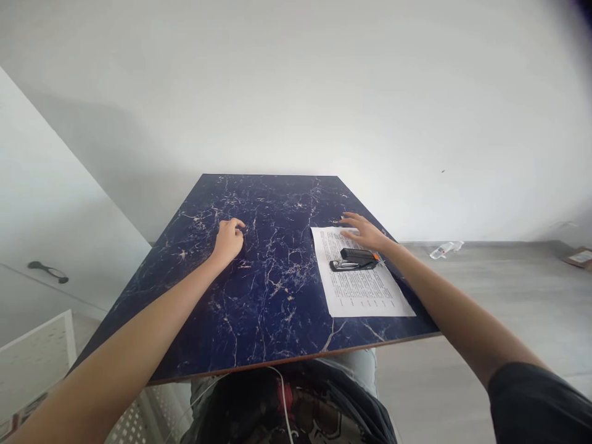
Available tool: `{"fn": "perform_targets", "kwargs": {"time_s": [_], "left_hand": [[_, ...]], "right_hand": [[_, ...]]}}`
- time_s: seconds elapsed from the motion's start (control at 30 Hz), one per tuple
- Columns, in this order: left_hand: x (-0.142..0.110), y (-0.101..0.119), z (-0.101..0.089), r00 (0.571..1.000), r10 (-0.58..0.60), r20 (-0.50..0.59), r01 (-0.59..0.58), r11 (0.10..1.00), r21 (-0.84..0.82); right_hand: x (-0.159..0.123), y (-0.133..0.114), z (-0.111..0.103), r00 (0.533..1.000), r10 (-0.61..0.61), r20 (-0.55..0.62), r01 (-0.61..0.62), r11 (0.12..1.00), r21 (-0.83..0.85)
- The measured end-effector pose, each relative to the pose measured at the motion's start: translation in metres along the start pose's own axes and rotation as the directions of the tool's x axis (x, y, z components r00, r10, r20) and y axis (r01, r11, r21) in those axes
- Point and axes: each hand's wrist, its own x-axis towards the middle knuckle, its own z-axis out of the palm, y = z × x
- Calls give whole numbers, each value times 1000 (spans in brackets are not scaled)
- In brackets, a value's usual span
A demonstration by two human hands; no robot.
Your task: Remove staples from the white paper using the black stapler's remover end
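My left hand (pixel 230 237) rests on the left half of the dark blue marbled table (pixel 272 271). Its fingers are loosely curled, thumb and forefinger a little apart, and nothing shows between them. On the right, my right hand (pixel 365 232) is open with fingers spread at the far edge of a printed sheet of paper (pixel 358 302). A black stapler (pixel 355 259) with an orange spot at its back end lies on that sheet, just nearer to me than my right hand. Whether the right fingertips press on the paper or the table I cannot tell.
A pale wall (pixel 296 92) stands behind the table. To the left is a white door-like panel with a dark handle (pixel 47 271). On the grey floor at right lie a clear plastic item (pixel 446 249) and a cardboard box (pixel 580 257). A white cable (pixel 284 398) hangs over my lap.
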Motion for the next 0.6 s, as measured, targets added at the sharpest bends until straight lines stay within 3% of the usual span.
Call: {"fn": "perform_targets", "kwargs": {"time_s": [0.07,0.17,0.4,0.6], "left_hand": [[0,1,-2,1000,3,1,-3,1000,-31],[1,3,-5,1000,-12,4,13,996,-89],[3,6,-7,998,-64,19,67,983,-172],[16,-1,-16,999,-35,-23,30,986,-164]], "right_hand": [[12,-1,7,993,-4,118,16,995,-98],[21,-2,18,982,43,186,-7,982,-188],[29,-9,31,979,78,186,-33,972,-233],[64,-49,53,984,93,155,-53,969,-242]]}}
